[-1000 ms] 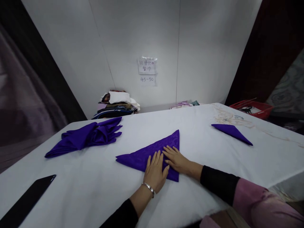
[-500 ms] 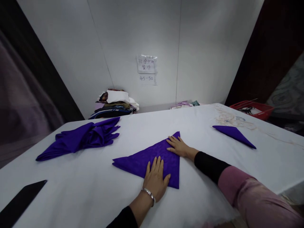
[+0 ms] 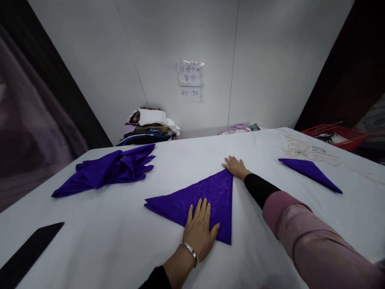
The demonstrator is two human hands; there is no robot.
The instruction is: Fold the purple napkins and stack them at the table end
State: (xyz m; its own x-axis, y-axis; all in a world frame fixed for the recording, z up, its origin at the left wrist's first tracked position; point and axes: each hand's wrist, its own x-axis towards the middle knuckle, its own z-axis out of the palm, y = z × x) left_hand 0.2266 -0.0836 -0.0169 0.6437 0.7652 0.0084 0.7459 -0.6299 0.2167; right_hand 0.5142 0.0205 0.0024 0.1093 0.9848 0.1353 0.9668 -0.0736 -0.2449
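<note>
A purple cloth (image 3: pixel 192 196) folded into a triangle lies flat on the white-covered table (image 3: pixel 114 241). My left hand (image 3: pixel 200 230), with a silver bracelet at the wrist, rests palm down on its lower edge, fingers spread. At the cloth's top corner lies my right hand (image 3: pixel 236 166), flat with its fingers apart, covering the tip. A rumpled heap of purple cloths (image 3: pixel 105 168) is at the table's far left. On the right side sits another folded purple cloth (image 3: pixel 311 172), narrow and pointed at both ends.
A black flat object (image 3: pixel 30 249) lies at the near left. Behind the table stand a stack of folded clothes (image 3: pixel 150 126), some lilac fabric (image 3: pixel 237 128) and a red basket (image 3: pixel 339 134) at the right. Paper signs (image 3: pixel 190 80) hang on the wall.
My right hand has slid up and away over the cloth to its top corner. My left hand stays on the lower edge. The whole view has shifted slightly.
</note>
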